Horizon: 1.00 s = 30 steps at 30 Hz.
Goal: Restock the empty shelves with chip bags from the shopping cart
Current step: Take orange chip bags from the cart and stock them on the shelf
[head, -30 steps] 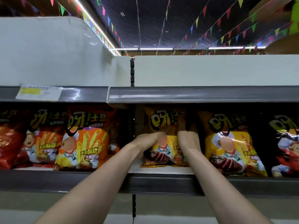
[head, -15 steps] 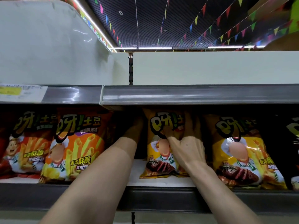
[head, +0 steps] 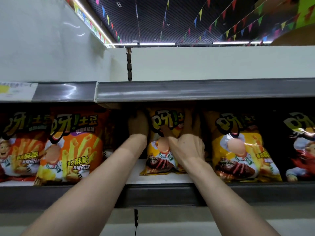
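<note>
Right hand (head: pixel 185 147) is doing the real work as I read it. Its thumb lies across the printed front of the yellow chip bag (head: pixel 160 160) and its fingers run up the bag's right edge into shadow, so it pinches the bag near the top. Left hand (head: pixel 138 125) sits against the bag's left edge, dark under the upper shelf (head: pixel 187 90). I cannot tell whether its fingers curl round that edge or only press flat on it. The bag stands upright on the white shelf board (head: pixel 153 180), its foot set back from the front lip. It is between the orange bag (head: pixel 73 147) on the left and a second yellow bag (head: pixel 238 150) just beside it on the right. Holding it high on both sides makes sense to me: a puffed bag is light and likely to slump. Steadying the upper corners lets me square its face to the aisle. I judge this to be the settling step of one placement. There is a gap to the bag's left where more could go. The shopping cart is out of view.
</note>
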Each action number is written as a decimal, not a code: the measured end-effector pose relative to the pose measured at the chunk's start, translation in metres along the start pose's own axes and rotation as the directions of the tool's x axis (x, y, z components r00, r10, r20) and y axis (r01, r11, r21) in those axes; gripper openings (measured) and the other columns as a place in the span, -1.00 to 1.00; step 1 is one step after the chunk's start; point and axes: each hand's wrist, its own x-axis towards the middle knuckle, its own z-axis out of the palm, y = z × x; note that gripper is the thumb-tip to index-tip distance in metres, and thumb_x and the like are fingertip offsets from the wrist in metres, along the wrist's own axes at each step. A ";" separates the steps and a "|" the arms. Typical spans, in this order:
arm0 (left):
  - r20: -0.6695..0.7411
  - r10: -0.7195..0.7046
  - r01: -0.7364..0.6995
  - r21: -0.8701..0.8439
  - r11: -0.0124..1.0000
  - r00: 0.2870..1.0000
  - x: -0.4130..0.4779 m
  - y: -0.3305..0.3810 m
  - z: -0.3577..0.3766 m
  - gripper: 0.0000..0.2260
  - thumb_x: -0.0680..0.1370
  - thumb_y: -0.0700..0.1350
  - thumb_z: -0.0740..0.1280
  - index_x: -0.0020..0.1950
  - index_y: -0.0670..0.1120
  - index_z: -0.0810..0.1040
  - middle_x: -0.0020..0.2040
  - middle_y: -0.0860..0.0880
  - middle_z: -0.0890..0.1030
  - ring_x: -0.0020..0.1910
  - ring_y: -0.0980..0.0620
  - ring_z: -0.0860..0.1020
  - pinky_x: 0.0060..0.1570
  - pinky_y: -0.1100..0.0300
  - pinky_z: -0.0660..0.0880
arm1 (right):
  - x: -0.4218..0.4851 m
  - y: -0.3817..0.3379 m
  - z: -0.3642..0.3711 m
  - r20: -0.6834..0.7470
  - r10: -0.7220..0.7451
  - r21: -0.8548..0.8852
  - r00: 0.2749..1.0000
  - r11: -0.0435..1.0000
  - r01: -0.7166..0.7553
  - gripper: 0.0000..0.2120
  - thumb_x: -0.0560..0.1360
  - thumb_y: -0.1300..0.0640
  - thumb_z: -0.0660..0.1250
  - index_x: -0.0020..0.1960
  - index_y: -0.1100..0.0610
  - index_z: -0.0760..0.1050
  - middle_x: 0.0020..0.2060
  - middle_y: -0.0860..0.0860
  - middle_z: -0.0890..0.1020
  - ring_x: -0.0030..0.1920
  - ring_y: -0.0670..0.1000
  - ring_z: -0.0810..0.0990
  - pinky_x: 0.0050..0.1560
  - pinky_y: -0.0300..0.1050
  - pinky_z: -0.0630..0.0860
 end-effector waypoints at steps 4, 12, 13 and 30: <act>0.023 0.231 -0.230 0.235 0.944 0.973 -0.049 -0.016 -0.007 -0.48 0.63 0.04 0.22 0.57 0.10 0.16 0.50 -0.11 0.25 0.42 -0.15 0.32 0.34 0.12 0.25 | -0.001 -0.005 -0.010 0.067 0.005 -0.072 0.998 0.997 0.000 -0.19 0.57 -0.26 0.13 0.58 -0.02 -0.28 0.58 0.10 -0.16 0.51 0.21 0.16 0.40 0.08 0.30; 0.087 0.501 -0.479 0.466 0.744 0.861 -0.096 -0.001 -0.006 -0.55 0.56 -0.04 0.28 0.41 -0.17 0.33 0.27 -0.25 0.40 0.28 -0.24 0.37 0.31 -0.06 0.34 | -0.018 0.015 -0.085 -0.154 -0.122 -0.194 0.981 0.977 0.091 -0.56 0.60 0.03 0.20 0.42 0.19 0.35 0.27 0.30 0.43 0.25 0.30 0.42 0.25 0.08 0.31; 0.143 0.510 -0.515 0.448 0.731 0.848 -0.108 0.000 0.003 -0.54 0.57 -0.05 0.29 0.41 -0.18 0.32 0.27 -0.24 0.40 0.29 -0.21 0.37 0.32 -0.02 0.32 | -0.018 0.026 -0.098 -0.200 -0.097 -0.219 0.975 0.974 0.052 -0.59 0.59 0.06 0.22 0.36 0.25 0.40 0.21 0.33 0.46 0.22 0.31 0.42 0.24 0.11 0.32; 0.564 -0.008 -0.391 0.582 0.713 0.825 -0.135 -0.013 0.077 -0.49 0.55 0.02 0.33 0.41 -0.04 0.18 0.24 -0.16 0.44 0.19 -0.15 0.50 0.18 0.02 0.47 | -0.013 0.081 -0.100 -0.041 0.289 0.502 0.956 0.833 -0.230 -0.36 0.55 0.06 0.30 0.55 0.12 0.12 0.30 0.19 0.46 0.24 0.15 0.45 0.21 -0.08 0.37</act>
